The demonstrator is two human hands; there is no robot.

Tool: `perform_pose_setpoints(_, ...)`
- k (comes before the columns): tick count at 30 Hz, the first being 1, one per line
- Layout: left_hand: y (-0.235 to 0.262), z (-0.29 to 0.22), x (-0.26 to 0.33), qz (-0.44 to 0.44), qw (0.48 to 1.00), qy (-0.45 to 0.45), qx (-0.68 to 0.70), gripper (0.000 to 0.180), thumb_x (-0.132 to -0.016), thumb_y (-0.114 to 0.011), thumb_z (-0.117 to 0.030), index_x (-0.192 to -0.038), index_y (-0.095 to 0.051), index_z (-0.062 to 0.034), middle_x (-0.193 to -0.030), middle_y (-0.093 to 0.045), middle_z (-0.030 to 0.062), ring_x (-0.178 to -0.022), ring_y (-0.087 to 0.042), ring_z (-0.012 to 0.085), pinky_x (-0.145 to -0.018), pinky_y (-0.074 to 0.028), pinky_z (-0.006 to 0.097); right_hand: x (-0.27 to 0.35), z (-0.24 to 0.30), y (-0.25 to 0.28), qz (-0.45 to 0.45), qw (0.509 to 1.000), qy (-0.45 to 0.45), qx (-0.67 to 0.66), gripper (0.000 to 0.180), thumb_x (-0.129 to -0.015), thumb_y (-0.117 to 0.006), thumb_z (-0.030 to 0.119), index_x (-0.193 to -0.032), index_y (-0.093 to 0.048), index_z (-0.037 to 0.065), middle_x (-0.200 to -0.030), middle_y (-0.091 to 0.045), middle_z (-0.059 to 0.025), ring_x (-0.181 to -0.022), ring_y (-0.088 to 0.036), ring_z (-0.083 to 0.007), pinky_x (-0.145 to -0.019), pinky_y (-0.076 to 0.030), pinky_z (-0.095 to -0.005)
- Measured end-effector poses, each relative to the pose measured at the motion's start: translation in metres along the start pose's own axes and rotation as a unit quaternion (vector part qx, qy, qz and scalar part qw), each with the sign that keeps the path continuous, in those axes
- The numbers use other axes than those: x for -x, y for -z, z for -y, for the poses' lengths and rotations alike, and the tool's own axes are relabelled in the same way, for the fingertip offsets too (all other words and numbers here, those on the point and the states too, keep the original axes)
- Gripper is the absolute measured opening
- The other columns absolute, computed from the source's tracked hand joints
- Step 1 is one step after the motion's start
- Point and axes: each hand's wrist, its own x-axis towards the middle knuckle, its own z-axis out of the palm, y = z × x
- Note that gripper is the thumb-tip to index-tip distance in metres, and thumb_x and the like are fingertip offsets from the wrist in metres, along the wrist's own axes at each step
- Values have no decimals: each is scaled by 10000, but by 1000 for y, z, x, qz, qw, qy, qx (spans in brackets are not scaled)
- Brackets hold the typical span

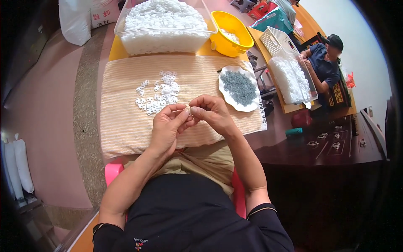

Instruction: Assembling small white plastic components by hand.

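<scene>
Above the near part of the striped cloth, my left hand [168,125] and my right hand [215,114] meet fingertip to fingertip, both closed in a pinch. Between the left thumb and fingers sits a small white plastic piece [188,107], mostly covered. The right thumb and forefinger press against the same spot; whatever else they hold is too small to make out. Just beyond the left hand lies a loose spread of small white plastic pieces [170,89] with dark holes. Right of the hands, a white wavy-edged dish [227,98] holds a heap of tiny dark grey parts [240,87].
A clear bin [161,43] full of white pieces stands at the table's far side, beside a yellow basin [223,43]. The striped cloth [126,122] covers the near tabletop. At a second table on the right, another person [325,63] works over a clear bin of white pieces [289,77].
</scene>
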Motion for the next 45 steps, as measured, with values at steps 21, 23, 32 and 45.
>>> perform_pose_setpoints(21,-2,9,6,35,994,71,-70,227,-878,-638,-25,-1089,-583,37,-897,-652,91,-801,-646,129,-745,-551,226,21,14,102,-239,790,89,558,113,-808,-665,121,-869,-703,33,-814,-644,-142,-710,-623,-294,-663,-485,-362)
perform_pose_setpoints(23,-2,10,6,30,994,76,-75,219,-876,-639,-24,-1079,-583,37,-895,-651,92,-802,-647,130,-744,-551,226,16,13,105,-230,784,80,572,117,-807,-665,118,-878,-705,34,-825,-646,-142,-729,-626,-296,-675,-486,-362)
perform_pose_setpoints(32,-1,11,6,23,994,81,-63,216,-877,-636,-19,-1077,-581,40,-910,-644,89,-804,-642,132,-749,-553,227,-3,10,102,-215,771,38,598,176,-798,-612,199,-862,-712,69,-919,-648,-152,-881,-621,-348,-785,-494,-429)
perform_pose_setpoints(45,-2,10,7,22,994,98,-46,181,-876,-631,-9,-1050,-589,18,-898,-642,91,-808,-643,152,-774,-564,266,2,8,106,-196,758,39,620,151,-810,-614,155,-819,-682,20,-861,-644,-171,-834,-617,-352,-759,-482,-417)
